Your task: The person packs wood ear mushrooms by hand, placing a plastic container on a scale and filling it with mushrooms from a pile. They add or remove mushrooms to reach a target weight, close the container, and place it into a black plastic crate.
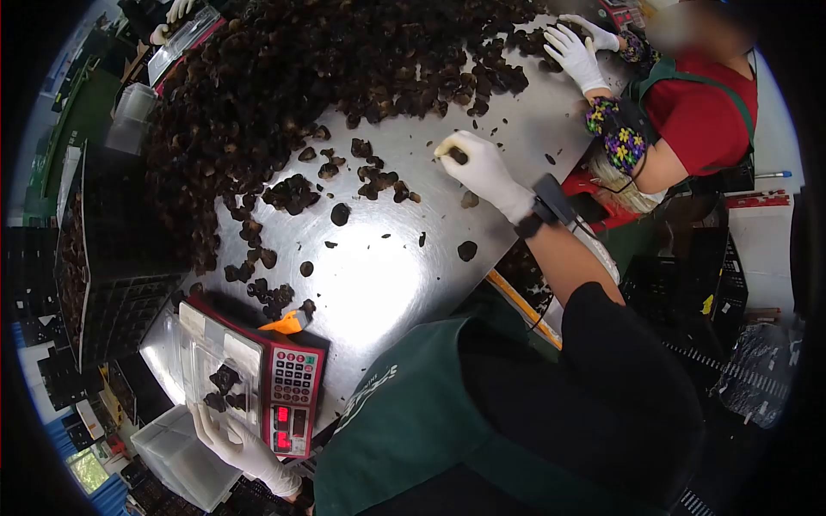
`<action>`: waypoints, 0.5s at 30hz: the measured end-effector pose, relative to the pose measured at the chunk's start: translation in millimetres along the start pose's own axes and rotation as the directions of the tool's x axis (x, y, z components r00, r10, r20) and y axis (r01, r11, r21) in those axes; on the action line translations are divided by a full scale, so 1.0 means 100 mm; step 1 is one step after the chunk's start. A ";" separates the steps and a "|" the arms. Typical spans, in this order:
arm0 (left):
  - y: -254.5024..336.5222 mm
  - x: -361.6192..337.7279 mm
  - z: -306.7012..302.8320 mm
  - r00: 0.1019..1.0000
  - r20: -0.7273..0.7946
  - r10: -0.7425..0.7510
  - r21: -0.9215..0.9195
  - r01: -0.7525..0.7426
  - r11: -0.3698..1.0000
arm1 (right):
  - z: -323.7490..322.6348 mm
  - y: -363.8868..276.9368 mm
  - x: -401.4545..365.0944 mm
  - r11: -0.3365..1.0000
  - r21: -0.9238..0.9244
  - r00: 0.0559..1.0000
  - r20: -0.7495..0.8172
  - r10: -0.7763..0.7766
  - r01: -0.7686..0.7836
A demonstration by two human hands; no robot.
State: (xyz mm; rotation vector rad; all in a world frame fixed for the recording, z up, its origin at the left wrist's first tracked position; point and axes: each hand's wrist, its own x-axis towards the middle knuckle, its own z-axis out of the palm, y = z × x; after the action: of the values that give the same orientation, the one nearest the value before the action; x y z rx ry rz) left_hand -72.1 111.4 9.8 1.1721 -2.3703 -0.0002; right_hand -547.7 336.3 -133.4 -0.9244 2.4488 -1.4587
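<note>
My gloved right hand point(483, 168) is over the metal table point(379, 275), its fingers closed around a small dark mushroom point(457, 156). At the lower left, my gloved left hand point(241, 451) has its fingers stretched out against the near edge of a clear plastic tray point(245, 365). A few black mushroom pieces point(225, 377) lie in that tray, which rests on a red digital scale point(297, 378) with lit red digits. Loose mushrooms point(341, 214) are scattered on the table between my hands.
A large heap of dark mushrooms point(258, 95) covers the table's far side. An orange-handled tool point(286, 322) lies beside the scale. Stacked clear trays point(185, 456) stand at lower left. A co-worker in red point(701, 120) works at right; another person's gloved hands point(179, 10) show at top left.
</note>
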 end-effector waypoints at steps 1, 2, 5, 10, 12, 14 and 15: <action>0.01 -0.01 0.00 1.000 -0.002 -0.005 0.002 0.005 1.000 | -0.07 0.02 -0.11 0.998 -0.040 0.999 -0.023 -0.041 0.040; -0.01 -0.02 0.01 1.000 0.003 -0.023 -0.016 0.023 1.000 | -0.14 0.04 -0.22 0.994 -0.082 0.996 -0.046 -0.082 0.078; -0.07 -0.06 0.06 0.999 0.013 -0.052 -0.067 0.053 0.996 | -0.17 -0.02 -0.60 0.816 -0.424 0.911 0.060 -0.408 0.394; -0.03 -0.04 0.09 0.998 0.050 -0.046 -0.095 0.050 0.994 | -0.01 0.21 -0.70 0.909 -0.345 0.971 0.024 -0.239 0.233; -0.05 -0.03 0.07 0.999 0.036 -0.021 -0.081 0.024 0.996 | 0.00 0.17 -0.67 0.973 -0.209 0.993 -0.045 -0.112 0.101; -0.08 -0.05 0.05 0.999 0.018 -0.030 -0.072 0.031 0.997 | -0.02 -0.03 -0.77 0.942 -0.283 0.971 -0.100 -0.218 0.182; -0.09 -0.08 0.04 0.999 0.012 -0.048 -0.070 0.049 0.996 | -0.02 -0.15 -0.86 0.922 -0.318 0.955 -0.121 -0.272 0.222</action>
State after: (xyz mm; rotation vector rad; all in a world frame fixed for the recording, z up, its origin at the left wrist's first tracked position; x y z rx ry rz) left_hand -63.3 110.8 1.6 1.1988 -2.3309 -0.1056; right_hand -473.2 381.9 -135.5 -1.2631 2.8200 -1.2948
